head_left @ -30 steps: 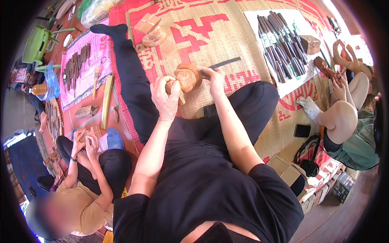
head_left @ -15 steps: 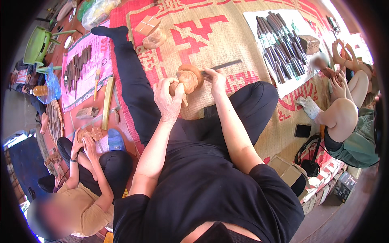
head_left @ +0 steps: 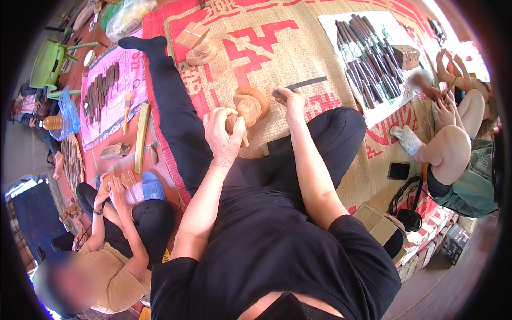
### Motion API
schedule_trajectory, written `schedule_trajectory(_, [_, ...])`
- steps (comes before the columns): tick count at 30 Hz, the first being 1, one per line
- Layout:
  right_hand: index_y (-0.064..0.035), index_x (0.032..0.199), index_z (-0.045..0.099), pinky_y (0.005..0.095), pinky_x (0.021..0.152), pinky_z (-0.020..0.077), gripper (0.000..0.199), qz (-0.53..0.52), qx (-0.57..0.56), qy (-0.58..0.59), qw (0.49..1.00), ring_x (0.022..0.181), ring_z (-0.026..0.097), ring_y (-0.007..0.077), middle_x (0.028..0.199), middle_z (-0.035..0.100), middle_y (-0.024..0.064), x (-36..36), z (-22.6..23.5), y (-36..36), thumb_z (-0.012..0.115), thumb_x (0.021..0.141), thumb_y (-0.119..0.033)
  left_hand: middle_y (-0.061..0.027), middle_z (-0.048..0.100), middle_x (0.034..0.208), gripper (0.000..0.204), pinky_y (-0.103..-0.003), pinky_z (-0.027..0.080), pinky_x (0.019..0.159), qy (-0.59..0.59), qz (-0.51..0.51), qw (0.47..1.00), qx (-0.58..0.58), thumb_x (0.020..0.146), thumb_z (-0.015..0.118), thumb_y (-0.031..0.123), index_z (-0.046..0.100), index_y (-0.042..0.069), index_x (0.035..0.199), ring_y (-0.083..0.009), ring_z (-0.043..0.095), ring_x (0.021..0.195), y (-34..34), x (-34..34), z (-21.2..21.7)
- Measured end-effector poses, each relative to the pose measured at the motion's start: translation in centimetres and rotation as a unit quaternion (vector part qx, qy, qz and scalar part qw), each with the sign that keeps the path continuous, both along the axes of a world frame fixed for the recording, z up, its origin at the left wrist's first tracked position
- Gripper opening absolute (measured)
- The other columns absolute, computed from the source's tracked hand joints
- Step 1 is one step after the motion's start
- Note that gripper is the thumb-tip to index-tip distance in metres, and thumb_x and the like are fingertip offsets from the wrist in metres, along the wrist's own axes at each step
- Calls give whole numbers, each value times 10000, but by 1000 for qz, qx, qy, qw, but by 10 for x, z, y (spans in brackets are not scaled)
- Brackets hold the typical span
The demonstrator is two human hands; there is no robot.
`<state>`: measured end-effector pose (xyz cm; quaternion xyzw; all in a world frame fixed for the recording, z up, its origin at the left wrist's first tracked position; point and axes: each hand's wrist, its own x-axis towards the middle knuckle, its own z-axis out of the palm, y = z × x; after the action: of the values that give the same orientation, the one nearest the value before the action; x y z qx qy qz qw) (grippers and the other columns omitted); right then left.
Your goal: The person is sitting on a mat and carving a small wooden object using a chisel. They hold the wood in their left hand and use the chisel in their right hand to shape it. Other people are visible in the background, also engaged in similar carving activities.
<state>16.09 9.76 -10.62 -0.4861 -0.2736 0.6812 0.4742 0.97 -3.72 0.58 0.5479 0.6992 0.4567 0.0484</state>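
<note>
My left hand (head_left: 224, 129) is closed around the lower part of a carved wooden piece (head_left: 250, 104), light brown with a rounded, broad top. The carving stands out between my legs, over the woven mat. In my right hand (head_left: 290, 100) a thin, dark, flat strip-like tool (head_left: 308, 83) is pinched between fingers and thumb, its long end pointing right and away. A small gap separates this hand from the carving. The exact kind of tool cannot be made out.
Many dark-handled carving tools (head_left: 368, 61) lie on a white sheet at right; more tools (head_left: 101, 90) rest on a pink sheet at left. Wooden blocks (head_left: 193, 35) sit ahead. Co-workers sit at both sides. A phone (head_left: 398, 171) lies by my right knee.
My right hand has drawn away from the carving to the right, taking the dark strip with it. My left hand keeps its grip on the carving, nearly unmoved.
</note>
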Motion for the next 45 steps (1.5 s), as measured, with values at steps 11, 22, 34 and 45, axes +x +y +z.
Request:
schedule_trajectory(11, [11,851,609,271,576,540,88,-51,-6,1,999,609,667,179,776,686,135,1,-5,0,650,810,-55,-80,599,848,150,-365,432,783,18,-32,999,2,710,674,124,606,61,828,-269,541,824,2,7,5])
schedule_trajectory(22, [-34,879,639,285,691,522,100,35,15,-4,999,739,661,143,818,691,68,-3,3,-7,690,802,-71,-79,590,838,165,-374,429,757,3,-34,999,10,692,692,139,600,77,815,-279,545,801,2,-1,1])
schedule_trajectory(34, [-21,913,638,281,713,535,105,55,12,-5,998,763,666,153,851,699,101,-3,5,-8,664,829,-79,-80,610,855,150,-376,437,785,-35,-13,999,-3,701,680,131,610,67,816,-281,551,830,-2,-8,-1])
schedule_trajectory(45, [-23,890,645,269,665,518,104,29,-10,12,999,716,672,173,823,695,104,-6,4,-11,677,813,-85,-80,605,851,149,-374,435,784,-33,-16,999,-2,702,676,129,611,68,822,-283,543,833,-3,-6,1])
